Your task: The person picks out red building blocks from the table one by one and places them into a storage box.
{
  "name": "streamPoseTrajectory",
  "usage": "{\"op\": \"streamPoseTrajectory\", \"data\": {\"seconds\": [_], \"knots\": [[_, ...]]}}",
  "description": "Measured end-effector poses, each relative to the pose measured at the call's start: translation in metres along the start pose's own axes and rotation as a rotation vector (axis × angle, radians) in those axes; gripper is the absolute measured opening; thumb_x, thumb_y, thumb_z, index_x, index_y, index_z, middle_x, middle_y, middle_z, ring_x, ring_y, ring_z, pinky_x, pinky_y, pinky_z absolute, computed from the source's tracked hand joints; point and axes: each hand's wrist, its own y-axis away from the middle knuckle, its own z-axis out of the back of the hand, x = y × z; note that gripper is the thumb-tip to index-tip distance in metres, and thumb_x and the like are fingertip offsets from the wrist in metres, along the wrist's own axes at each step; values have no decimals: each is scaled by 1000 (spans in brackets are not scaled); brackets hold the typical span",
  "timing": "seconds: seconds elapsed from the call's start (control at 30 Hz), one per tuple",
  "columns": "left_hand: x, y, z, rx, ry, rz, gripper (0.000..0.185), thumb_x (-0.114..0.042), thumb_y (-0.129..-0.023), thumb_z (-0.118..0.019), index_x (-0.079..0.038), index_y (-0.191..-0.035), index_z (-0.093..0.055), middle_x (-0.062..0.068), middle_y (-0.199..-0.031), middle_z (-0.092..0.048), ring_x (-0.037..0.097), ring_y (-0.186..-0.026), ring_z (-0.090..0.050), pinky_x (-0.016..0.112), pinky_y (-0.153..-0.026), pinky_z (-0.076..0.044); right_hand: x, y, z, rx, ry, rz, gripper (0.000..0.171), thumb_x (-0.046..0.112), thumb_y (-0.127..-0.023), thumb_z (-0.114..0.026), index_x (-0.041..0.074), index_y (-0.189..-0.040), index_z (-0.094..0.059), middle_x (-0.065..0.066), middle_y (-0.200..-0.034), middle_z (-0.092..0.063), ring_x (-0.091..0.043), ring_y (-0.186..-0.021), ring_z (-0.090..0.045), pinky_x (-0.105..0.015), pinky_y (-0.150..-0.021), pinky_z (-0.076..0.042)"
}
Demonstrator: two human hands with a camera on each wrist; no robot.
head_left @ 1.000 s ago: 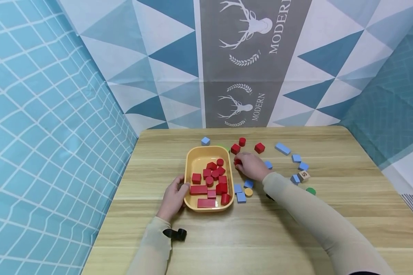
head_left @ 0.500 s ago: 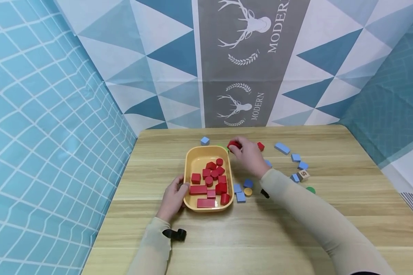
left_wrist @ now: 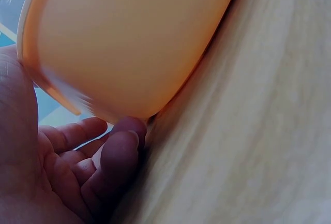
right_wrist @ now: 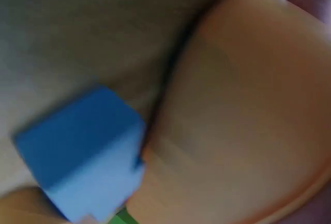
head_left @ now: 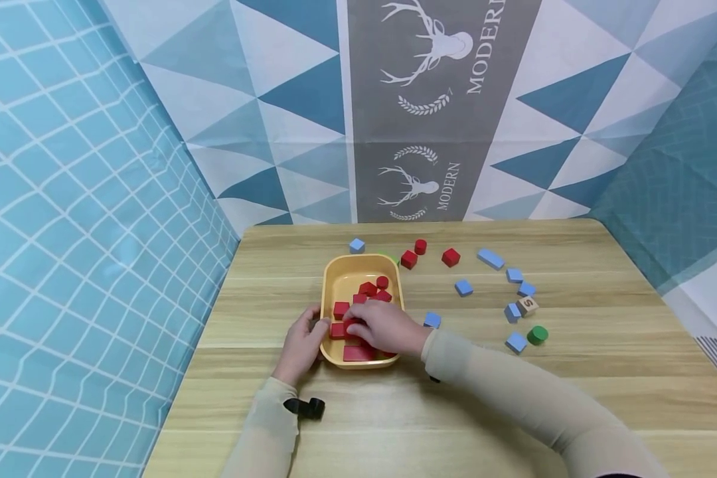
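A yellow plastic tray (head_left: 328, 272) with several red wooden blocks in it sits on the table. My left hand (head_left: 299, 345) grips its left side, thumb over the rim; in the left wrist view, curled fingers (left_wrist: 121, 157) lie by the outer wall. My right hand (head_left: 388, 325) reaches over the right rim into the tray and pinches a red block (head_left: 352, 327) low among the others. The fingers partly hide that block. In the right wrist view the tray's outer wall (right_wrist: 232, 115) fills much of the frame, beside a blue block (right_wrist: 83, 146).
Red blocks (head_left: 409, 259), a red cylinder (head_left: 421, 246) and another red block (head_left: 451, 257) lie behind the tray's right side. Several blue blocks (head_left: 464, 287), a green cylinder (head_left: 538, 334) and a lettered wooden cube (head_left: 527, 305) are scattered to the right.
My right hand has moved from the table right of the tray, past its far right corner, and down into the tray with a red block. The left hand has stayed on the tray.
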Motion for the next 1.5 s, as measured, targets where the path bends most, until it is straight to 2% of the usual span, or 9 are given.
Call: {"op": "streamPoseTrajectory", "data": {"seconds": [0.17,0.33,0.5,0.73,0.87,1.03,1.23,1.5], "knots": [[-1,0,0,-1,-8,-6,45,-29,-108,-58,-14,-150,-57,20,-113,-74,19,-53,-55,30,-47,-50,-1,1,-5,29,50,-23,23,34,-105,-70,23,-124,-75,5,-113,-76,-13,-103,-67,-36,-102,-60],[1,-2,0,3,1,-5,46,-29,-108,-58,-12,-150,-56,20,-121,-73,18,-53,-56,30,-47,-50,-2,1,-8,31,87,-10,25,38,-105,-69,24,-124,-77,6,-118,-77,-15,-111,-68,-37,-106,-58],[2,-1,0,2,3,-5,45,-29,-108,-58,-12,-150,-56,21,-120,-73,18,-54,-57,30,-47,-50,-4,1,-10,3,89,4,27,38,-104,-71,22,-124,-77,6,-120,-77,-14,-113,-70,-36,-107,-58],[-1,0,0,8,0,-4,47,-29,-108,-57,-10,-151,-55,21,-130,-71,17,-58,-60,29,-49,-52,-2,2,-11,-7,93,-13,21,37,-103,-72,24,-118,-78,8,-112,-78,-9,-101,-72,-34,-99,-61],[-2,1,-1,1,1,-4,46,-29,-108,-57,-11,-150,-56,21,-127,-72,18,-55,-58,29,-48,-51,0,2,-11,-10,110,-12,20,38,-104,-71,24,-116,-78,8,-108,-78,-8,-93,-71,-32,-93,-62],[-3,2,-1,-3,6,1,45,-29,-108,-57,-12,-149,-57,21,-121,-73,17,-53,-55,28,-47,-49,-2,3,-11,-8,87,14,21,35,-103,-73,23,-119,-78,9,-111,-78,-7,-97,-72,-31,-97,-62],[-3,2,-1,-4,-1,-15,44,-28,-108,-57,-10,-148,-57,21,-125,-73,16,-56,-58,28,-48,-51,-4,4,-11,-2,18,52,24,30,-101,-76,23,-124,-76,8,-118,-77,-8,-109,-72,-32,-106,-59],[-3,2,-1,4,23,-24,41,-27,-109,-57,-10,-146,-58,22,-127,-73,18,-62,-65,30,-48,-53,-3,6,-9,-30,22,52,19,31,-102,-74,23,-119,-77,8,-114,-77,-8,-103,-71,-31,-102,-60]]}}
